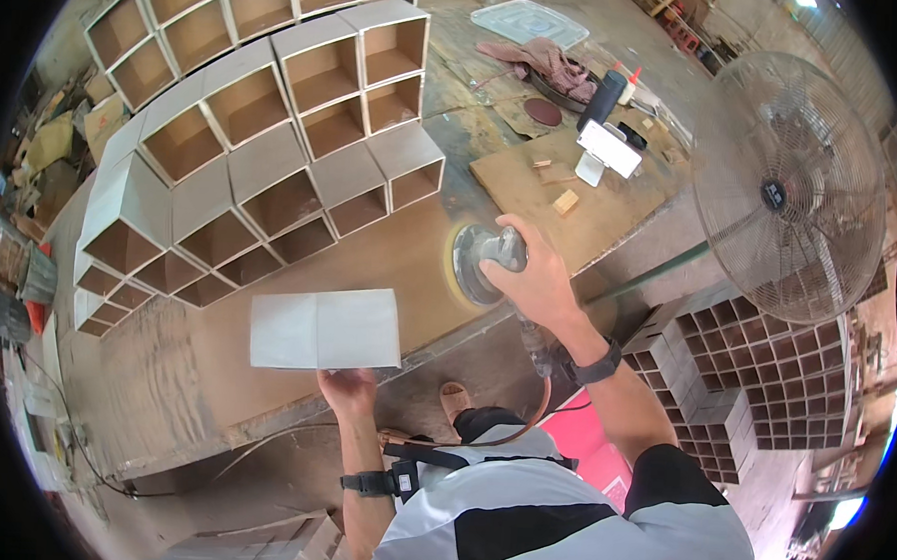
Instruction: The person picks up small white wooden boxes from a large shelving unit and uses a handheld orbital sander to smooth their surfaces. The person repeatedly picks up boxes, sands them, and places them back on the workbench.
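My left hand [350, 390] holds a pale grey box [324, 330] by its near side, the fingers hidden beneath it. A seam runs across the middle of the box's smooth top, and it sits over the front edge of the workbench [179, 373]. To the right, my right hand [543, 280] is wrapped round the head of an air-powered disc sander [481, 259]. Its round pad, edged in yellow, is tilted on its side, apart from the box. From the sander's handle a reddish-brown hose [544, 396] runs down past my body.
Open-fronted boxes [137, 198] stand stacked along the bench's far left. At the back right are a white phone [608, 150] on a stand, a small wooden block [566, 202], a black bottle [603, 99] and a crumpled cloth [553, 64]. A large fan [775, 194] and more boxes [764, 379] stand right.
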### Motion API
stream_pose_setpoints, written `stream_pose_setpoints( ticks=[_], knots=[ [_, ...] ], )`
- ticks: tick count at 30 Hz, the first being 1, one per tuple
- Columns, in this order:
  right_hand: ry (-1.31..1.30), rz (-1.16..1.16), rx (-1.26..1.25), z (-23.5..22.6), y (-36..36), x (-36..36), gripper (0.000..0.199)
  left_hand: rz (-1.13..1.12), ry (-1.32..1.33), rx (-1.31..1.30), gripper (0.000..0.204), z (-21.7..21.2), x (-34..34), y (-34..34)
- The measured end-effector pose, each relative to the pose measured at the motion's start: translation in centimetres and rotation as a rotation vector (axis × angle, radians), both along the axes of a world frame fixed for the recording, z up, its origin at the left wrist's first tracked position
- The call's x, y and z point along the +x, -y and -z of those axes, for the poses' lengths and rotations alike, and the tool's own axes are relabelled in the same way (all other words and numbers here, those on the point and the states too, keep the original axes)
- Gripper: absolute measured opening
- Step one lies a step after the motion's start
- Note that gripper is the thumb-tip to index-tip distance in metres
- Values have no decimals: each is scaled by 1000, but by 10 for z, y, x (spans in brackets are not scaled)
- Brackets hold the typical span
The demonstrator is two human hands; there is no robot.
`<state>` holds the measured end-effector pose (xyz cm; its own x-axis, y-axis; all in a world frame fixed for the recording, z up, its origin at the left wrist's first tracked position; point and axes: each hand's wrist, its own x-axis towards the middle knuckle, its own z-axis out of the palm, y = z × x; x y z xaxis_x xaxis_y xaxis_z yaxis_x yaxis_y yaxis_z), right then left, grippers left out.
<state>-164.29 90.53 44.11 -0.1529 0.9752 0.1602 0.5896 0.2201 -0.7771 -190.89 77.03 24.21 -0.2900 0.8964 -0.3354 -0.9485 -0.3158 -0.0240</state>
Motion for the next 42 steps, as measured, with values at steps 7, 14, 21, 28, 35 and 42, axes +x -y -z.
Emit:
stream_pose_setpoints(
  ticks=[7,14,21,28,35,42],
  knots=[
    [8,-279,80,-17,-13,-54,57,83,-1531,-871,57,-51,-22,59],
    [211,-682,297,-47,11,-176,54,156,-1894,-723,41,-26,-19,16],
    [403,-941,407,6,51,-253,51,-292,-1830,-630,34,-28,-9,5],
    [465,-782,326,7,-7,-286,44,-114,-2039,-693,26,-11,-13,10],
    [431,-740,383,13,2,-290,43,-69,-2146,-660,32,3,-14,17],
    [409,-956,396,10,45,-257,30,-85,-2194,-659,30,5,-23,10]
  ],
)
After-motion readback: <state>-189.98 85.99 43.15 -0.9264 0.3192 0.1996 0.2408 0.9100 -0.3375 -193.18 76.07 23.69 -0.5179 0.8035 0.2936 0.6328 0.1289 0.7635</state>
